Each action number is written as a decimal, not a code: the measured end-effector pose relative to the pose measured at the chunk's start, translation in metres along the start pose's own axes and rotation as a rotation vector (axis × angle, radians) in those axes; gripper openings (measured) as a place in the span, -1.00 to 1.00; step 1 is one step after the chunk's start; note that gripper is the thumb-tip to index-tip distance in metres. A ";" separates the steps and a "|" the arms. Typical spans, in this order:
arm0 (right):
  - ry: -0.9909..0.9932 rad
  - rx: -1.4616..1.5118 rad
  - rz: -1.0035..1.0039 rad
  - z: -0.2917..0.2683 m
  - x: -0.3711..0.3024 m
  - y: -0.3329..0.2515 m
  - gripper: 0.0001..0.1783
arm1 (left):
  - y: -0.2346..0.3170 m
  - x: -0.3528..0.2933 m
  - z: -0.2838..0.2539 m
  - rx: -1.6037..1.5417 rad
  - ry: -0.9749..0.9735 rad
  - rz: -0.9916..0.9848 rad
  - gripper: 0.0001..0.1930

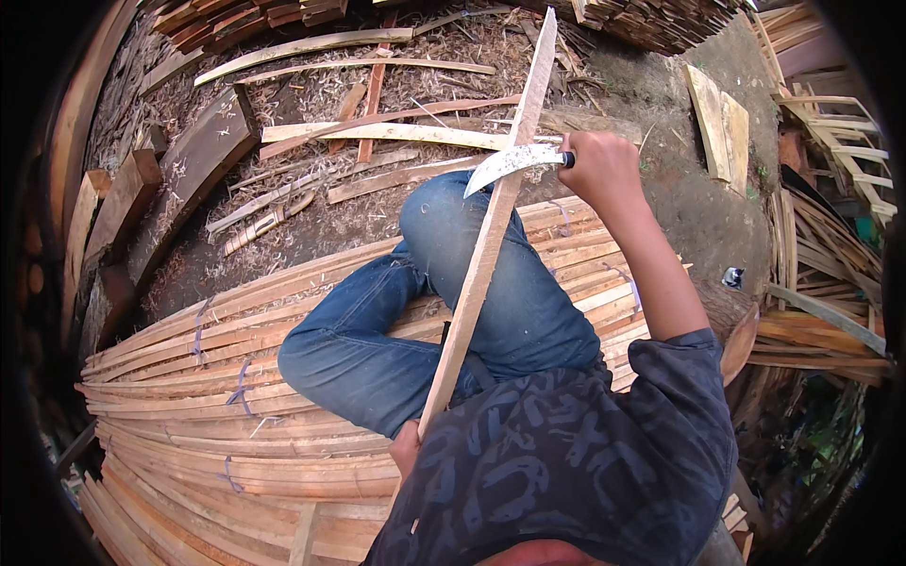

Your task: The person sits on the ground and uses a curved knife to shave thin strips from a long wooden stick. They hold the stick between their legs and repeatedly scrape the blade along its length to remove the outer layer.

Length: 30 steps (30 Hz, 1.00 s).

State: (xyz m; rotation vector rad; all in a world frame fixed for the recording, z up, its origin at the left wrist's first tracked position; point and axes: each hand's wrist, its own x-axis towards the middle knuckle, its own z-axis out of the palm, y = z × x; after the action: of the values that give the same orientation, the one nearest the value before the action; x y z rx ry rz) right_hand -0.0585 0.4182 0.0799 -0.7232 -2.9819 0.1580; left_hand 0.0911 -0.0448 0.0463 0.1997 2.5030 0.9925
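A long, rough wooden strip (477,283) slants across my raised knee, from my waist up to the far middle of the view. Near my waist my left hand (406,449) is closed on its lower end, partly hidden by my shirt. Out to the right, my right hand (604,168) is wrapped round the dark handle of a curved knife (510,164). The blade is pale with dark specks and lies across the strip above my knee, its tip pointing left. Whether the edge bites into the wood I cannot tell.
I sit on tied bundles of wooden strips (283,415). Loose slats (377,132) and shavings cover the ground ahead. Thick dark beams (193,179) lie at the left. Two short boards (717,123) lie at the far right, near piled wood scraps (830,245). Stacked wood (651,24) stands at the back.
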 end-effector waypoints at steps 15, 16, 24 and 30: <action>0.005 -0.133 0.818 -0.014 0.110 0.203 -0.60 | -0.016 -0.011 0.007 -0.002 0.020 -0.011 -0.78; 0.053 -0.139 0.809 -0.019 0.103 0.194 -0.57 | -0.013 -0.011 0.006 -0.021 0.026 -0.034 -0.79; 0.056 0.295 0.417 0.024 -0.014 0.048 -0.67 | -0.002 -0.011 0.004 0.025 -0.057 -0.198 -0.76; 0.069 0.225 0.027 -0.005 -0.033 -0.012 -0.75 | 0.002 -0.013 0.000 -0.020 -0.047 -0.385 -0.68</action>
State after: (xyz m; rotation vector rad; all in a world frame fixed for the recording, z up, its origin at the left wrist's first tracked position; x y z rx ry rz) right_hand -0.0343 0.3927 0.0848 -0.7251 -2.8279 0.4517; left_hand 0.1027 -0.0469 0.0526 -0.2543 2.3627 0.8403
